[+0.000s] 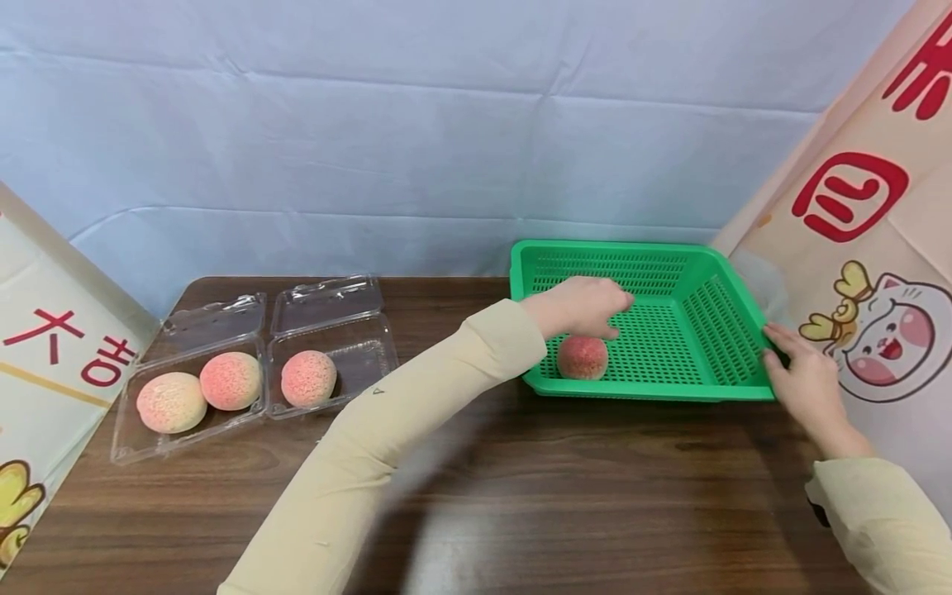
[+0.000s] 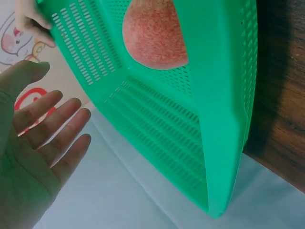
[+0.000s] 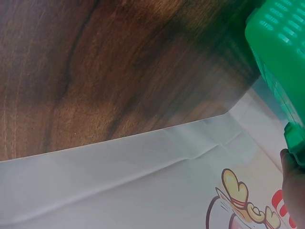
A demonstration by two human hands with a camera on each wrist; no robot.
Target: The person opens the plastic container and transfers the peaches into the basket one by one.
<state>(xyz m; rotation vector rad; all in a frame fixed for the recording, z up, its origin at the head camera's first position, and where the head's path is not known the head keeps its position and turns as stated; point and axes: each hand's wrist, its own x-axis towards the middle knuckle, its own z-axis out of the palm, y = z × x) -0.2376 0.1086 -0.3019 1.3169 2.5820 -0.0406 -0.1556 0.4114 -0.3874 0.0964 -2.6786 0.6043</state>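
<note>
A green plastic basket with slotted walls stands at the table's right. In its near left corner lies a pink peach, also seen in the left wrist view as a speckled round fruit. Above the basket, just over that peach, hovers my left hand; its fingers are spread and hold nothing. With fingers and thumb, my right hand grips the basket's right rim. In the right wrist view, only part of that hand shows beside the green edge.
At the left lie two open clear plastic clamshell boxes, joined side by side. The left box holds a pale peach and a pink one; the right box holds one peach. A pale cloth hangs behind the wooden table.
</note>
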